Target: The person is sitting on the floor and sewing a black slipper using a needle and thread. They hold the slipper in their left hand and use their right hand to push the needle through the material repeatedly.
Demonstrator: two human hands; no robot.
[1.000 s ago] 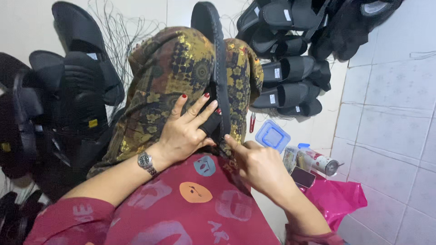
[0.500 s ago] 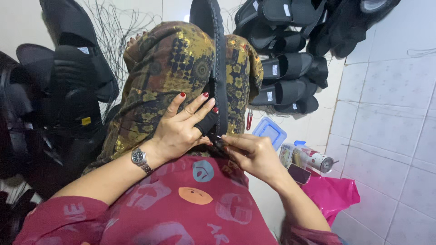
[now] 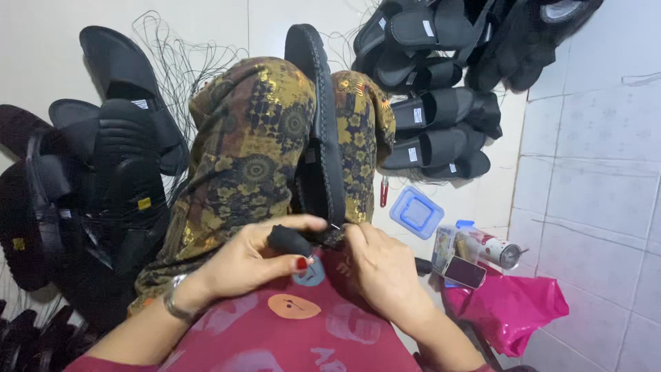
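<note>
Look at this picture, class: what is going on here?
A person sits on a tiled floor with a black sandal clamped upright between knees covered in patterned cloth. The left hand pinches the sandal's near end, one finger wearing a dark cover; the right hand works at the same edge, apparently with a needle and thread, though that is too small to be sure. Piles of black sandals lie on both sides, with a blue lidded box and a pink bag to the right.
</note>
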